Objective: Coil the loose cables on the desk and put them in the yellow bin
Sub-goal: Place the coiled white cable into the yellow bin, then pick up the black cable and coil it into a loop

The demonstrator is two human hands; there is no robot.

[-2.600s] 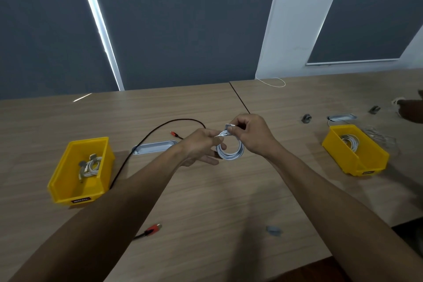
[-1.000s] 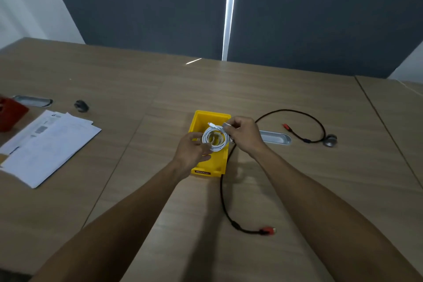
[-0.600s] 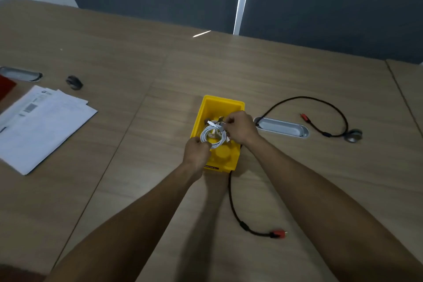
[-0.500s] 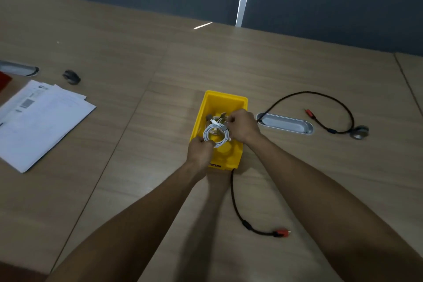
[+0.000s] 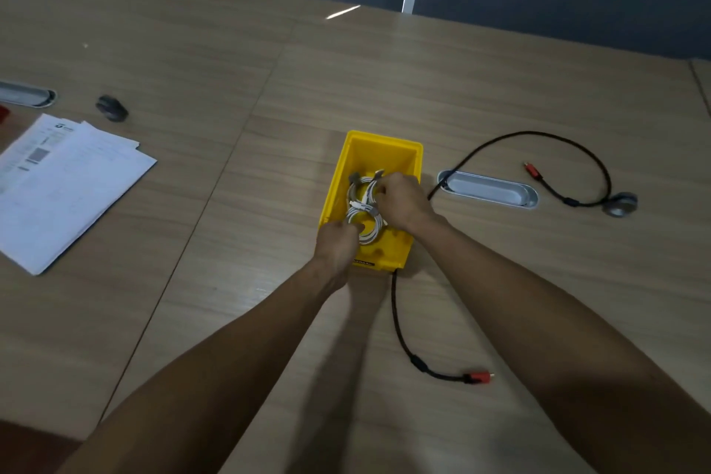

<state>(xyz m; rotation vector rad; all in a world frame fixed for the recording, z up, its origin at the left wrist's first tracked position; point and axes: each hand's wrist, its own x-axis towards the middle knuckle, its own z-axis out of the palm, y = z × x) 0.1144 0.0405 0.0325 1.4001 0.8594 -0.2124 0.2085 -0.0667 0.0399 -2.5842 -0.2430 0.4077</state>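
Observation:
A yellow bin (image 5: 384, 150) stands mid-desk. Inside it lies a coiled white cable (image 5: 370, 229), low in the bin, beside another white coil (image 5: 359, 187) further back. My left hand (image 5: 336, 244) grips the near edge of the coil at the bin's front left. My right hand (image 5: 402, 202) pinches the coil's far side over the bin's right wall. A loose black cable (image 5: 398, 327) with red plugs runs from behind the bin toward me and loops off to the right.
A silver cable port (image 5: 488, 189) is set in the desk right of the bin. A small round grey object (image 5: 619, 203) lies at the black cable's far loop. White papers (image 5: 61, 185) and a dark mouse (image 5: 111, 108) lie at the left.
Both hands carried the white coil leftward to the yellow bin and lowered it inside. The camera view tilted down and closer to the bin.

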